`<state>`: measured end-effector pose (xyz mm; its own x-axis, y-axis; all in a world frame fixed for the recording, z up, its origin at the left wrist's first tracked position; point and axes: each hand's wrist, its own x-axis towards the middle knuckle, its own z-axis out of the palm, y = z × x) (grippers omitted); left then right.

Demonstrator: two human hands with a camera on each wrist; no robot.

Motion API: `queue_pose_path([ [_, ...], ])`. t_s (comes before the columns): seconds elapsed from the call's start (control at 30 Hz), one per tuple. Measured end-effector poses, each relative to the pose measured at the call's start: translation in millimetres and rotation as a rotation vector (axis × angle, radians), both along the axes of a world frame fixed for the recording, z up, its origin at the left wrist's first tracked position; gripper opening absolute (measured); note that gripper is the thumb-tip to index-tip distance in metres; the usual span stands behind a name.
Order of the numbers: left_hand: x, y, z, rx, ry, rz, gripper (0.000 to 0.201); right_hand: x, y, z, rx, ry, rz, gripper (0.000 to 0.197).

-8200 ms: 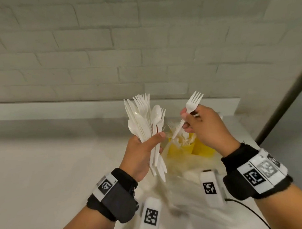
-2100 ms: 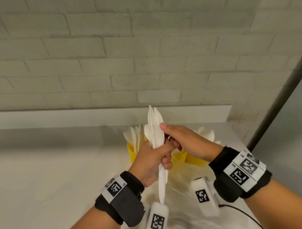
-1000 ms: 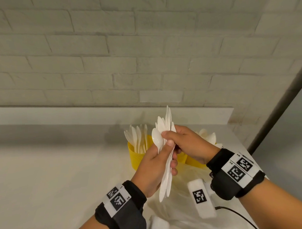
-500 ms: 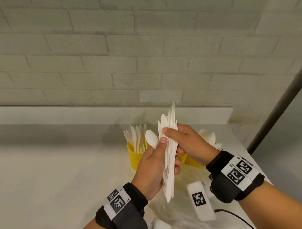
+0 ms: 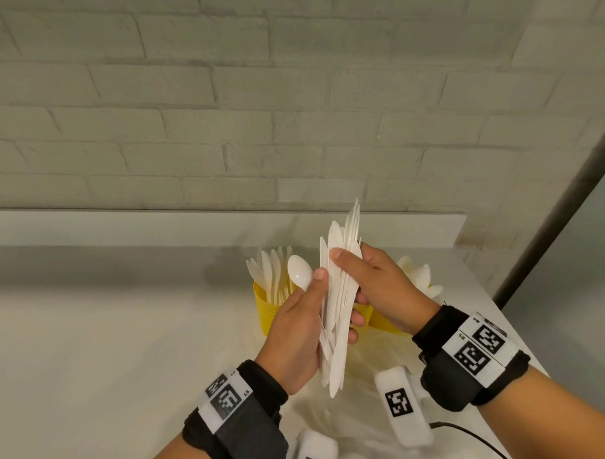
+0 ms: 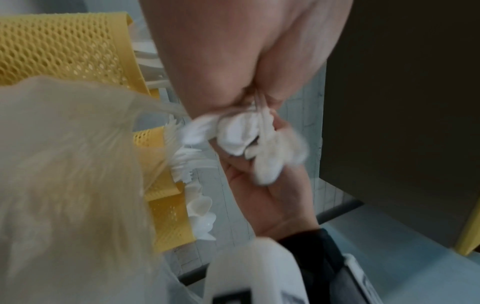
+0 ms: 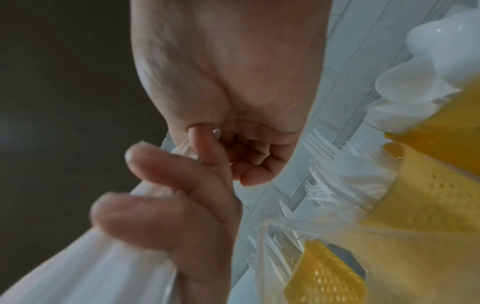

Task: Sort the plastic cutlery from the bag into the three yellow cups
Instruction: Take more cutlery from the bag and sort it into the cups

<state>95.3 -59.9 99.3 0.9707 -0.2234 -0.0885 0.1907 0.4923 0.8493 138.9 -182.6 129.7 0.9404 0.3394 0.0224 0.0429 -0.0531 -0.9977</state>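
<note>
My left hand point(image 5: 299, 332) grips a bundle of white plastic cutlery point(image 5: 340, 307) upright by its handles, above the table. One spoon point(image 5: 300, 272) sticks out to the left beside the left thumb. My right hand point(image 5: 378, 288) pinches the upper part of the same bundle, thumb in front and fingers behind. Behind the hands stand the yellow cups: the left cup point(image 5: 266, 309) holds several white pieces, the right cup point(image 5: 386, 320) holds spoons point(image 5: 416, 273), and the middle one is mostly hidden. The right wrist view shows forks point(image 7: 324, 164) in a cup point(image 7: 428, 205).
The clear plastic bag point(image 5: 362, 419) lies crumpled on the white table point(image 5: 109, 339) below the hands, in front of the cups. A white brick wall with a ledge point(image 5: 156, 220) runs behind. The table's right edge and a dark pole point(image 5: 551, 227) are close on the right.
Over the last second the spoon has fanned out to the left of the bundle by my left thumb. My right thumb stays pressed on the rest of the bundle.
</note>
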Motion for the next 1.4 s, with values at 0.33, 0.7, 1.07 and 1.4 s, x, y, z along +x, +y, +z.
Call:
queue_pose_path([
  [0.33, 3.5, -4.5, -4.1, 0.104, 0.032, -0.115, 0.032, 11.2, 2.7, -6.0, -0.341, -0.166, -0.092, 0.027],
  [0.7, 4.8, -5.5, -8.1, 0.028, -0.034, 0.018, 0.029, 6.0, 4.1, -3.5, -0.286, -0.075, 0.002, 0.040],
  [1.07, -0.1, 4.9, -3.2, 0.052, -0.092, -0.088, 0.039, 3.5, 10.6, -4.9, -0.200, -0.140, -0.117, 0.063],
  [1.4, -1.0, 5.1, -6.9, 0.044, -0.097, -0.166, 0.027, 4.7, 5.8, -2.4, -0.242, -0.085, -0.088, 0.099],
])
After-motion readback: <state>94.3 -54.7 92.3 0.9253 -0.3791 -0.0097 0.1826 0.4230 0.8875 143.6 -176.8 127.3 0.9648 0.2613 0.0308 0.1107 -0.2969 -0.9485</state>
